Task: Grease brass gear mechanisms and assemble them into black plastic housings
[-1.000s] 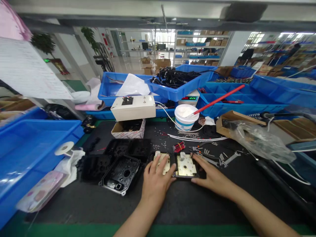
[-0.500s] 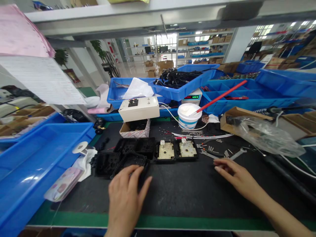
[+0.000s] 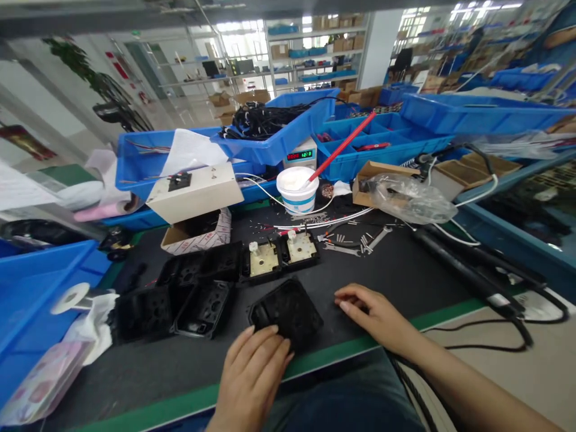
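Observation:
My left hand [image 3: 254, 372] lies flat at the near table edge, its fingertips on the near side of a black plastic housing [image 3: 285, 312] that sits apart from the others. My right hand [image 3: 373, 315] rests just right of that housing, fingers loosely curled on the mat, holding nothing. Behind it two housings fitted with cream plates [image 3: 281, 255] stand side by side. Several empty black housings [image 3: 189, 294] lie to the left.
A white tub [image 3: 297, 189] with a red stick, a cream switch box [image 3: 195, 192] on a carton, wrenches and small screws [image 3: 360, 240], and a plastic bag [image 3: 411, 198] lie behind. Blue bins [image 3: 31, 294] ring the mat. Black cables [image 3: 477, 270] run at the right.
Both hands left the two plate-fitted housings and drew back toward me. The left hand pulled one black housing out of the group to the near edge. The camera has swung right.

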{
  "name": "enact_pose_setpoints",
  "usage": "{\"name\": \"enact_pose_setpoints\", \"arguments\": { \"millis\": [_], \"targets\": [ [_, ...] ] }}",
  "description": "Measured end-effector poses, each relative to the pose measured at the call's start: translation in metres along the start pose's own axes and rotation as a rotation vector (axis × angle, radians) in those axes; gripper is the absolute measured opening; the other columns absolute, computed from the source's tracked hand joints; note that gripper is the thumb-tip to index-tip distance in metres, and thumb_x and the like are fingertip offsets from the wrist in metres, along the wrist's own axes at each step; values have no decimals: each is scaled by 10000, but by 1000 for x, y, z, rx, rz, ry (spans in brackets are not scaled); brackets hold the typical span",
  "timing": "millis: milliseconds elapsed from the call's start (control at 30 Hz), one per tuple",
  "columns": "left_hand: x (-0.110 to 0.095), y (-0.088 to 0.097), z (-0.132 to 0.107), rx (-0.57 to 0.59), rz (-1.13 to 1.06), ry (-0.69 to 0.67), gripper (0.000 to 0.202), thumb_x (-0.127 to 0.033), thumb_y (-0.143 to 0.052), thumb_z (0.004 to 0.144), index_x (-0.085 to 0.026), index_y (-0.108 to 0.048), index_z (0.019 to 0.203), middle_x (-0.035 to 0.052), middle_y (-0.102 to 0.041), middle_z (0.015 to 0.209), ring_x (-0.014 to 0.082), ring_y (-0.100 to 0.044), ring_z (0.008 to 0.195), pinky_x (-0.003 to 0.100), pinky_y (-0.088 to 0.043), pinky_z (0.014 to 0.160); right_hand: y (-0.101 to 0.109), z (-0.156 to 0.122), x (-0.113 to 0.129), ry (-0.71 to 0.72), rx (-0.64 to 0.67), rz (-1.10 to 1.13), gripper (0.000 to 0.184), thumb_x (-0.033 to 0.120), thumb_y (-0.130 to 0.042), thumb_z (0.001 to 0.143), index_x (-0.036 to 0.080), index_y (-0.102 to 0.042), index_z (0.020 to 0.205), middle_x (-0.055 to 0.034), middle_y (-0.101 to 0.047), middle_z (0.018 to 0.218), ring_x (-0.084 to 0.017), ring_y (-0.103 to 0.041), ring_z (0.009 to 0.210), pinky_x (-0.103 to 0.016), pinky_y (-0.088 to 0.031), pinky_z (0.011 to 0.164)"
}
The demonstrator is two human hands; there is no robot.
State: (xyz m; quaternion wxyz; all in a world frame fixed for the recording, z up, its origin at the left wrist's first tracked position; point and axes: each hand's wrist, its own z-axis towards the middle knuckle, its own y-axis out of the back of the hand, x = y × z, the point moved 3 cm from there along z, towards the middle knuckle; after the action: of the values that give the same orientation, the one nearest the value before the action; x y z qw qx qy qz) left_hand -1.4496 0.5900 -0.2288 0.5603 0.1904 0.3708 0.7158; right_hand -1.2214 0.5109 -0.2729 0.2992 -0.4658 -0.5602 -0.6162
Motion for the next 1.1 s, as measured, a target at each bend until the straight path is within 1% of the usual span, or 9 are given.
{"name": "enact_pose_setpoints", "arguments": {
  "millis": [100, 200, 300, 400, 467, 667, 767, 933, 1100],
  "targets": [
    [2, -22, -4, 142, -68, -40, 164, -198, -488, 889, -214, -639, 951, -12, -696, 909, 145, -589, 1008, 318, -377, 989, -3, -1, 1, 27, -7, 27, 245, 328, -470, 884, 196, -584, 1057, -77, -612, 1039, -171, -583, 911, -303, -484, 793],
    [14, -28, -11, 243, -59, -9, 171, -187, -542, 851, -211, -616, 1003, 42, -640, 1076, 205, -517, 1136, 362, -448, 949, -6, -2, -1, 45, 7, 26, 259, 315, -473, 882, 194, -562, 1094, -83, -582, 1085, -166, -572, 917, -289, -485, 765],
    [22, -22, -19, 254, -87, 164, 280, -249, -582, 826, -208, -552, 1102, 89, -562, 1186, 229, -495, 1161, 393, -482, 929, -9, -4, -4, 61, 29, 1, 269, 309, -484, 877, 202, -545, 1116, -84, -559, 1118, -167, -567, 915, -293, -485, 765],
    [26, -20, -26, 288, -118, 386, 475, -315, -610, 803, -211, -432, 1231, 122, -476, 1274, 241, -479, 1187, 436, -464, 960, -12, -4, -8, 69, 53, -18, 266, 305, -483, 881, 208, -541, 1122, -81, -555, 1123, -165, -566, 913, -293, -485, 768],
    [28, -23, -29, 321, -151, 480, 558, -321, -622, 792, -221, -371, 1280, 135, -422, 1322, 253, -448, 1224, 460, -436, 986, -14, -4, -9, 81, 60, -23, 259, 305, -476, 886, 209, -547, 1116, -80, -556, 1117, -165, -561, 916, -289, -483, 768],
    [34, -38, -19, 434, -342, 576, 770, -328, -659, 756, -280, -200, 1371, 132, -239, 1460, 277, -290, 1337, 498, -342, 1055, -20, -3, -3, 148, 75, -54, 254, 321, -468, 895, 216, -536, 1116, -72, -551, 1116, -154, -547, 897, -276, -475, 772],
    [35, -44, -12, 515, -429, 584, 873, -332, -685, 732, -305, -114, 1391, 111, -241, 1465, 260, -267, 1349, 503, -281, 1089, -25, -4, -1, 195, 114, -109, 328, 350, -507, 874, 223, -490, 1176, -81, -522, 1181, -176, -530, 980, -287, -471, 789],
    [33, -46, -9, 464, -434, 540, 842, -327, -697, 721, -314, -163, 1371, 97, -272, 1425, 244, -287, 1334, 475, -288, 1095, -27, -3, -5, 195, 128, -139, 420, 355, -538, 853, 225, -433, 1238, -94, -492, 1226, -198, -507, 1052, -320, -455, 846],
    [36, -47, -21, 396, -385, 517, 774, -375, -670, 739, -288, -224, 1365, 115, -324, 1392, 275, -361, 1283, 480, -385, 1031, -27, 0, -3, 180, 77, -125, 439, 332, -588, 812, 218, -462, 1217, -78, -525, 1200, -184, -526, 1040, -304, -448, 869]
  ]
}}
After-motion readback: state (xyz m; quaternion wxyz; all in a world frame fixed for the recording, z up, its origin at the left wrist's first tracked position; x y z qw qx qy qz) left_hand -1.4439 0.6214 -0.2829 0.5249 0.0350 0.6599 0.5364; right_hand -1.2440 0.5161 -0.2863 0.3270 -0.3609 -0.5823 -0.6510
